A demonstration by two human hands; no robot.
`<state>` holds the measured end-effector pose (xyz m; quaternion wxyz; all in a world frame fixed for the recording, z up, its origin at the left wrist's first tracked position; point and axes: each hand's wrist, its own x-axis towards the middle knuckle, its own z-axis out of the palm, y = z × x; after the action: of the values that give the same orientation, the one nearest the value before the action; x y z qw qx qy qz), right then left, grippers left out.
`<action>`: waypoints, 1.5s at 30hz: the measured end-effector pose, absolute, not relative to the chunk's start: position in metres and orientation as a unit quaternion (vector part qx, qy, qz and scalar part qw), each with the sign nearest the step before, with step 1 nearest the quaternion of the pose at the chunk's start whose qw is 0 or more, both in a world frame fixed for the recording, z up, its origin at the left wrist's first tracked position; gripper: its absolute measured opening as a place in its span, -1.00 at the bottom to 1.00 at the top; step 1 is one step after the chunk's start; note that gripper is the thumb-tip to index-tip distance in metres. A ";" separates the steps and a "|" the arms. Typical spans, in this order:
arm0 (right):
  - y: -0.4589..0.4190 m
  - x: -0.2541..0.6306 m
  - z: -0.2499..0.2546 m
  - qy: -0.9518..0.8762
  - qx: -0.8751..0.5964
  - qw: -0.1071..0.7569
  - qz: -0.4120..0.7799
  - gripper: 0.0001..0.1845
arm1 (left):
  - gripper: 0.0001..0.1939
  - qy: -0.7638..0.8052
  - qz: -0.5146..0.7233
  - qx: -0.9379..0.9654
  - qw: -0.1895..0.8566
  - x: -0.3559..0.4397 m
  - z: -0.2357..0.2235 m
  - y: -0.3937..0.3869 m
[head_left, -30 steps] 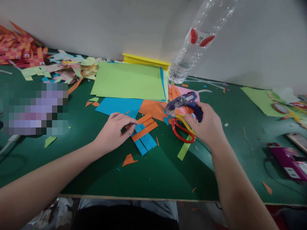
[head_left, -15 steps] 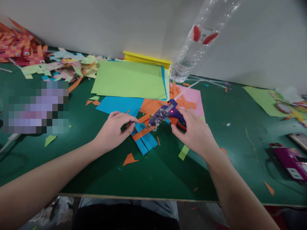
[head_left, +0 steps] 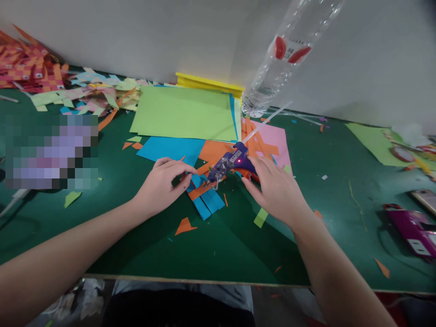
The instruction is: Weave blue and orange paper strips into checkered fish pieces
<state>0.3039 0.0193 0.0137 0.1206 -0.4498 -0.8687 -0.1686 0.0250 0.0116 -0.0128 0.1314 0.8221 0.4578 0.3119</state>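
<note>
A blue-purple hot glue gun (head_left: 234, 159) with a red light is gripped in my right hand (head_left: 277, 188), fingers wrapped round its handle. Its tip points down and left, at an orange paper strip (head_left: 198, 192) lying across blue paper strips (head_left: 210, 202). A clear glue stick (head_left: 267, 122) juts from the gun's back end. My left hand (head_left: 166, 181) is closed, thumb and index finger pinching the left edge of these woven strips; the fingertips partly cover the spot. Whether the tip touches the orange strip, I cannot tell.
Behind the hands lie green paper sheets (head_left: 184, 111) and a blue sheet (head_left: 170, 150). A clear plastic bottle (head_left: 272, 77) stands at the wall. Woven paper pieces (head_left: 30, 68) pile up far left. A purple box-like object (head_left: 410, 229) and a phone (head_left: 424, 198) are at right.
My right hand has brought the glue gun slightly left and down, so its tip is over the orange strip. My left hand has stayed in place.
</note>
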 end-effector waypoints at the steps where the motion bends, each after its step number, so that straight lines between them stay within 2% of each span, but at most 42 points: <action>1: 0.019 0.304 0.014 -0.869 -0.450 0.119 -0.171 -0.52 | -0.83 0.457 0.311 0.823 0.132 0.025 -0.013 0.011; 25: 0.019 0.305 0.014 -0.871 -0.449 0.086 -0.180 -0.56 | -0.83 0.452 0.313 0.828 0.113 0.026 -0.012 0.011; 45: 0.020 0.305 0.015 -0.877 -0.438 0.094 -0.174 -0.59 | -0.82 0.453 0.313 0.826 0.122 0.027 -0.010 0.010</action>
<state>0.3052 0.0201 0.0154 0.0938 -0.4383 -0.8768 -0.1742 0.0273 0.0102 -0.0100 0.1224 0.8260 0.4527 0.3127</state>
